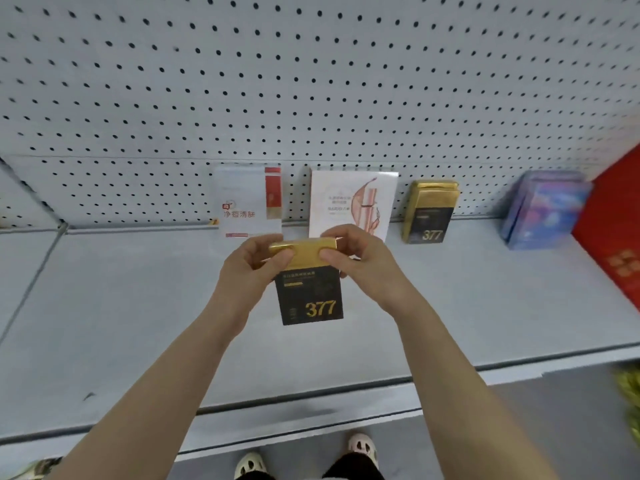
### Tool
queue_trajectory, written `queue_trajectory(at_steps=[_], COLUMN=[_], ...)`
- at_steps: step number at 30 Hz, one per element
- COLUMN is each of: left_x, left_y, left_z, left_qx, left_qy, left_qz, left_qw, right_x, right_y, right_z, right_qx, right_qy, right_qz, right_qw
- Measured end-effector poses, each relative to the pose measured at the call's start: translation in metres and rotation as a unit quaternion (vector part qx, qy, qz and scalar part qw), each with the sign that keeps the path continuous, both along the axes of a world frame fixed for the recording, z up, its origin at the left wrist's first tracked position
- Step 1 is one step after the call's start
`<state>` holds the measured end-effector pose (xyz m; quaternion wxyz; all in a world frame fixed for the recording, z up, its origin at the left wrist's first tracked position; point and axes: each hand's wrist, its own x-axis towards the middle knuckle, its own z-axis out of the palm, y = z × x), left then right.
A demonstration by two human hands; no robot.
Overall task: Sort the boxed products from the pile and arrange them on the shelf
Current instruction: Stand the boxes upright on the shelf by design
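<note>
A black-and-gold "377" box (310, 282) — upright, above the shelf (138, 306) — matches another 377 box (430, 211) standing at the back.

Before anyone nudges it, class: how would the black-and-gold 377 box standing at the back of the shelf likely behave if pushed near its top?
The 377 box stands upright and narrow, so it would probably tip. Its flat faces suggest it would slide, not roll. It looks like stiff, fairly light card.

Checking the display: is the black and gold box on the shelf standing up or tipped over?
Standing up. The black and gold box leans back against the pegboard, its 377 reading upright.
</note>
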<state>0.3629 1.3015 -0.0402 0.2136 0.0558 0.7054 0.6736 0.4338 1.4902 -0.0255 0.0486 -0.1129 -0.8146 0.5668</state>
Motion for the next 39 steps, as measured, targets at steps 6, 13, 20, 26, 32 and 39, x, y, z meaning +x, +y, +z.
queue_trajectory(at_steps=[6, 13, 20, 26, 32, 39], left_x=[0.015, 0.035, 0.037, 0.037, 0.035, 0.040], left_y=[0.092, 0.226, 0.299, 0.316, 0.314, 0.306], left_z=[0.000, -0.020, -0.057, -0.067, -0.071, -0.058], left_qx=[-0.061, -0.161, -0.256, -0.271, -0.281, -0.275], left_qy=[0.062, 0.070, 0.062, 0.092, 0.092, 0.076], left_qz=[-0.019, -0.099, -0.088, -0.082, -0.093, -0.087], left_qw=[0.996, 0.980, 0.961, 0.955, 0.951, 0.954], right_x=[0.044, 0.040, 0.001, -0.013, -0.013, -0.007], right_y=[0.125, 0.258, 0.297, 0.306, 0.304, 0.302], right_z=[-0.005, -0.013, -0.038, -0.055, -0.060, -0.052], right_qx=[0.030, 0.073, 0.096, 0.191, 0.251, 0.323], right_qy=[0.010, 0.026, 0.035, 0.072, 0.090, 0.081], right_qz=[-0.101, -0.147, -0.073, -0.068, -0.057, -0.050], right_qw=[0.994, 0.986, 0.992, 0.976, 0.962, 0.942])
